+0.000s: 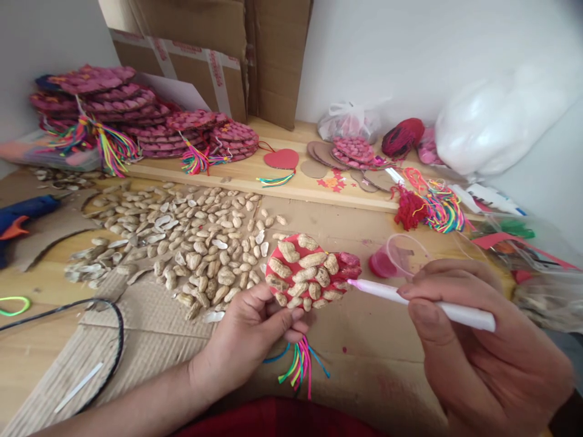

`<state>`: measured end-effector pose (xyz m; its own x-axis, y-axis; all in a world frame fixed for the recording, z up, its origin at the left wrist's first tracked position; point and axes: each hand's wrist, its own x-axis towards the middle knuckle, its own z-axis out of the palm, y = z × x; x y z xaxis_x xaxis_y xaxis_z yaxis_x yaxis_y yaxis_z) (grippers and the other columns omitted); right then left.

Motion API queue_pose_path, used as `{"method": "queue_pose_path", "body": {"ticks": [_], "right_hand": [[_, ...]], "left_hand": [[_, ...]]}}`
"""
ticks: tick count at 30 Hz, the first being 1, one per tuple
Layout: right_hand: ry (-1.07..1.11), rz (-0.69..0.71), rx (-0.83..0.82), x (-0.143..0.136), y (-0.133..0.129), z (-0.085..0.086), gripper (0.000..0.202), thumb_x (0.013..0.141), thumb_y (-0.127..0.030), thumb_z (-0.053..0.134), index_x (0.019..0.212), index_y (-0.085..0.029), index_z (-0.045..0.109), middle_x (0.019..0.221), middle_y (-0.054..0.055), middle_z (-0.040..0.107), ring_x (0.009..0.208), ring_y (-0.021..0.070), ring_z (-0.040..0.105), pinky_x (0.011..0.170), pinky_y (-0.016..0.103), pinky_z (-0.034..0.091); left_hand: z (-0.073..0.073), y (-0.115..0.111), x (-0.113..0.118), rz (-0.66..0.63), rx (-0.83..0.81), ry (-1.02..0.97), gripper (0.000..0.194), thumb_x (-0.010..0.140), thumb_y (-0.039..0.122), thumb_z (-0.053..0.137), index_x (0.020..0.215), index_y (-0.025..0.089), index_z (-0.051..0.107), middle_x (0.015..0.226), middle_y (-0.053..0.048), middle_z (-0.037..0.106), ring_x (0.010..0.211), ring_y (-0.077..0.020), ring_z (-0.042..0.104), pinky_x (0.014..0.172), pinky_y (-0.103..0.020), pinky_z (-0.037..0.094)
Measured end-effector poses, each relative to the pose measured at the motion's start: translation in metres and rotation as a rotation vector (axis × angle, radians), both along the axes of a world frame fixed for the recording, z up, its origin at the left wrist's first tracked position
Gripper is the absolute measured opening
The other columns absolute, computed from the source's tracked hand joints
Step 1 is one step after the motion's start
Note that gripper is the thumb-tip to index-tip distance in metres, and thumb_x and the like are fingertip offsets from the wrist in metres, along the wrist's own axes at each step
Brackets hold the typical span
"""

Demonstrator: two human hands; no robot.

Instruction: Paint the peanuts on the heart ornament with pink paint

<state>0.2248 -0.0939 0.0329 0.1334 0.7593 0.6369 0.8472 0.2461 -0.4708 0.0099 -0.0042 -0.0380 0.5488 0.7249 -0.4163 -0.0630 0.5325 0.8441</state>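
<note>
A red heart-shaped ornament [304, 272] covered with peanut shells is pinched at its lower left edge by my left hand [257, 328]. Shells on its right end look wet with pink paint, while the others are bare tan. Below it hangs a multicoloured tassel [300, 364]. My right hand [478, 340] is closed around a white paint brush or pen [464, 315], whose pink tip meets or nearly meets the painted end. Just behind that tip, a clear plastic cup [387, 261] with pink paint lies tilted or stands at an angle; I cannot tell which.
Many peanut shells [204, 243] are heaped at the left on cardboard [150, 315]. A blue glue gun [27, 218] and its black cable lie far left. Stacked pink ornaments [146, 121], a red heart [281, 159] and bundled cords [441, 209] line the raised back shelf.
</note>
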Motion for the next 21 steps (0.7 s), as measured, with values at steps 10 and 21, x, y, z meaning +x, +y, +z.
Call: {"method": "queue_pose_path", "body": {"ticks": [10, 21], "right_hand": [[0.003, -0.006, 0.016, 0.0, 0.002, -0.001, 0.019, 0.081, -0.012, 0.068, 0.097, -0.023, 0.067, 0.08, 0.001, 0.065, 0.086, 0.0214, 0.06, 0.082, 0.043, 0.048], [0.054, -0.132, 0.024, -0.014, -0.003, 0.012, 0.014, 0.084, -0.015, 0.068, 0.095, -0.024, 0.069, 0.083, 0.001, 0.066, 0.084, 0.0201, 0.062, 0.077, 0.039, 0.047]], "left_hand": [[0.001, 0.001, -0.003, -0.021, 0.026, -0.003, 0.022, 0.075, 0.034, 0.086, 0.083, 0.019, 0.072, 0.072, 0.0, 0.076, 0.063, -0.0128, 0.072, 0.06, -0.02, 0.06], [0.007, 0.004, -0.002, -0.029, 0.016, 0.03, 0.027, 0.071, 0.036, 0.087, 0.08, 0.018, 0.069, 0.071, -0.001, 0.076, 0.062, -0.0148, 0.072, 0.06, -0.022, 0.06]]}}
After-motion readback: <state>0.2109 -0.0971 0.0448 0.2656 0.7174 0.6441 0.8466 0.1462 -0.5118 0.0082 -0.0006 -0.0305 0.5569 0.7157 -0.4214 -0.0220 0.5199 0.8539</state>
